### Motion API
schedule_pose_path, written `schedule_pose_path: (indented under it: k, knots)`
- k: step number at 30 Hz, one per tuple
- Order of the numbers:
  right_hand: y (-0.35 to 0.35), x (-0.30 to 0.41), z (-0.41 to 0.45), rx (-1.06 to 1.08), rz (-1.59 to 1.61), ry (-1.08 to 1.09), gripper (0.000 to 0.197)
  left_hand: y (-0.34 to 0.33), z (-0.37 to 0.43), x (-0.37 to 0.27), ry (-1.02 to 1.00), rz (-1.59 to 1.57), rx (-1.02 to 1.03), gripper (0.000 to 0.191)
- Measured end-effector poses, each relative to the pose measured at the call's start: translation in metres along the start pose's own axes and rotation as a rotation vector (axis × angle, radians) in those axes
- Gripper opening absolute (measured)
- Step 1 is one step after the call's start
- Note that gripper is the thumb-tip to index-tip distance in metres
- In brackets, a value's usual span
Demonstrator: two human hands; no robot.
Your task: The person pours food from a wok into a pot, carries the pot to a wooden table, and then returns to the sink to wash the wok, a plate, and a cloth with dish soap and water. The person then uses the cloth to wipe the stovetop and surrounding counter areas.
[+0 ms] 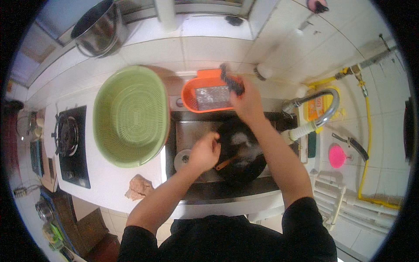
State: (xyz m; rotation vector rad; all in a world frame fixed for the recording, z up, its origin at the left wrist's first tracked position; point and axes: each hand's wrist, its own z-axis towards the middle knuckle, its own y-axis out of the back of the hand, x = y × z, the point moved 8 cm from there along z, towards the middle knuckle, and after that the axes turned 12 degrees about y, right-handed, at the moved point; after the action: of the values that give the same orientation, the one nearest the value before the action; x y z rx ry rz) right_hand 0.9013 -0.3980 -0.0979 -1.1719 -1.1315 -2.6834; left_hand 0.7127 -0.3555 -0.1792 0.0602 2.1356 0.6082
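My right hand is over the right end of an orange plastic basket behind the sink, at a dark, blurred object; whether it grips this is unclear. A silvery, textured item lies in the basket. My left hand, fingers curled, hovers over the sink by the rim of a black wok; nothing plainly shows in it. A wooden-handled utensil rests in the wok. The sink strainer lies left of my left hand.
A green plastic colander sits on the counter left of the sink, with a crumpled brown cloth or paper in front. Farther left is a gas hob. A curved faucet stands right; a steel pot stands on the windowsill.
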Motion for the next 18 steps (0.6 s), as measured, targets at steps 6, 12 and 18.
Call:
schedule_pose_path:
  k: [6, 12, 18]
  knots:
    - [0.029, -0.048, -0.239, 0.367, 0.029, -0.553, 0.037, -0.173, 0.021, 0.07, -0.068, 0.69, 0.2, 0.027]
    - [0.057, -0.119, -0.35, 0.262, 0.096, -0.964, 0.042, -0.214, 0.042, 0.097, 0.154, 0.881, 0.482, 0.021]
    - [0.002, -0.124, -0.301, 0.158, 0.078, -0.538, 0.04, -0.193, -0.004, 0.061, 0.638, -0.075, 0.755, 0.021]
